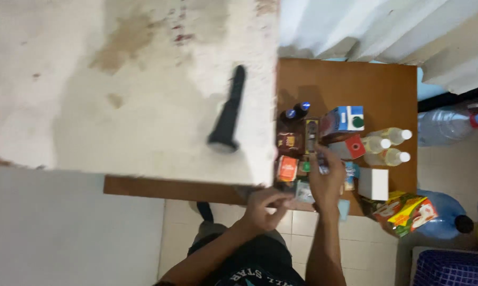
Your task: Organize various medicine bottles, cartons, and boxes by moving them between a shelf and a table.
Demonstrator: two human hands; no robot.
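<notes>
Hands (297,193) outstretched over cluttered table (387,90)

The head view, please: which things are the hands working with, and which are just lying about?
In hand:
- right hand on a small item among the small packets
- left hand at the table edge

Lying about:
- black torch
- blue-white carton
- two clear bottles
- white box
- big water jugs

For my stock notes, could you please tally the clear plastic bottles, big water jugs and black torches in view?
Clear plastic bottles with white caps: 3
Large water jugs: 2
Black torch: 1
Total: 6
</notes>
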